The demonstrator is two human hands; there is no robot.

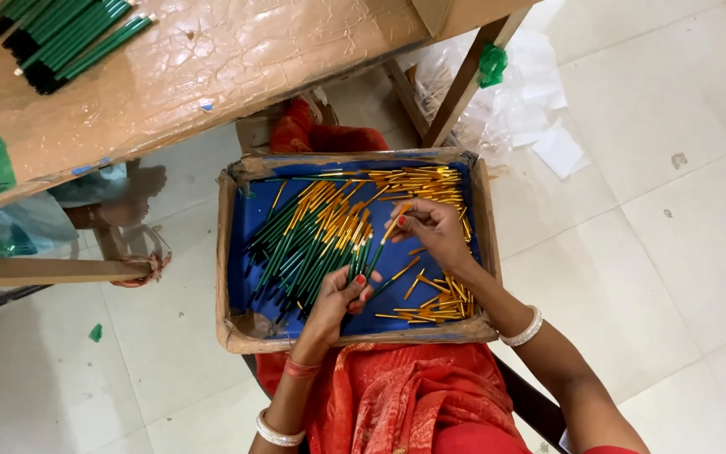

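Note:
A shallow cardboard tray (228, 252) with a blue lining rests on my lap. In it lie several green sticks with gold tips (304, 244) and a heap of loose gold caps (418, 181). My left hand (338, 298) grips a bunch of the green sticks near the tray's front. Over the tray's right half, my right hand (430, 231) pinches one gold-tipped stick (390, 231) between its fingertips. More gold caps (439, 298) lie at the front right corner.
A table wrapped in brown plastic (212, 67) stands ahead, with a bundle of green sticks (69, 38) on its far left. Crumpled clear plastic and white paper (531, 101) lie on the tiled floor beyond a table leg (464, 80).

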